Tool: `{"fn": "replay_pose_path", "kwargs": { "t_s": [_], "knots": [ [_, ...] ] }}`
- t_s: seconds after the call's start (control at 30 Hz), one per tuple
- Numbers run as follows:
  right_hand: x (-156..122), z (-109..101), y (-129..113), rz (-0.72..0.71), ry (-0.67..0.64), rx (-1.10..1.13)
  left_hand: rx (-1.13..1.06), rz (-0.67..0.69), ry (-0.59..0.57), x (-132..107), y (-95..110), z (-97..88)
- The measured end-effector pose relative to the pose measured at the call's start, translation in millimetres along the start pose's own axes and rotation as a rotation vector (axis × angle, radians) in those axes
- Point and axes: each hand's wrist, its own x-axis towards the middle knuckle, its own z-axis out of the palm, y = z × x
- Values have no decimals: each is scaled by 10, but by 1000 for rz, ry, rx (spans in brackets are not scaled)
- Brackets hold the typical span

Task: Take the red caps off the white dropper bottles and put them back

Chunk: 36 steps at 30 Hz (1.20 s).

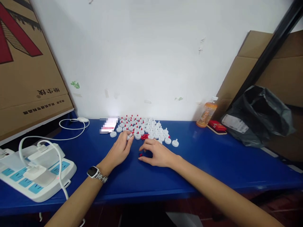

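Note:
Several small white plastic caps [146, 127], many with red tips, lie spread on the blue table [213, 157] near the wall. A little heap of loose red pieces [144, 136] sits at their front edge. My left hand [120, 150], with a watch on its wrist, pinches one white cap [129, 136] between its fingertips. My right hand [157, 154] rests on the table just right of it, fingers curled, thumb and forefinger closing on a tiny red piece [140, 154].
A white power strip [35, 171] with plugs and white cables lies at the front left. Cardboard boxes [26, 72] stand at the left and right. An orange drink bottle [206, 114], a red packet [217, 125] and a black plastic bag [258, 116] sit at the right.

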Motion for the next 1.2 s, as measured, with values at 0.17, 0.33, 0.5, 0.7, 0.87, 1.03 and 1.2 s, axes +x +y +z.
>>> {"fn": "replay_pose_path", "kwargs": {
  "t_s": [0.17,0.33,0.5,0.7,0.87,1.03,1.2],
  "knots": [
    [17,67,69,-41,-9,-113,19,11,1,3,-2,18],
    [204,-74,246,75,160,-208,11,12,-45,3,40,10],
    [414,-275,431,109,117,-210,24,18,-88,10,43,29],
    [309,-256,308,149,257,114,18,37,-157,0,31,65],
    [280,-119,155,201,169,423,-75,14,-217,-14,52,80],
    [310,-35,163,249,153,614,-129,-2,-230,-19,86,71],
    [406,-61,209,253,118,598,53,-5,-132,-31,114,-22]
  ]
}}
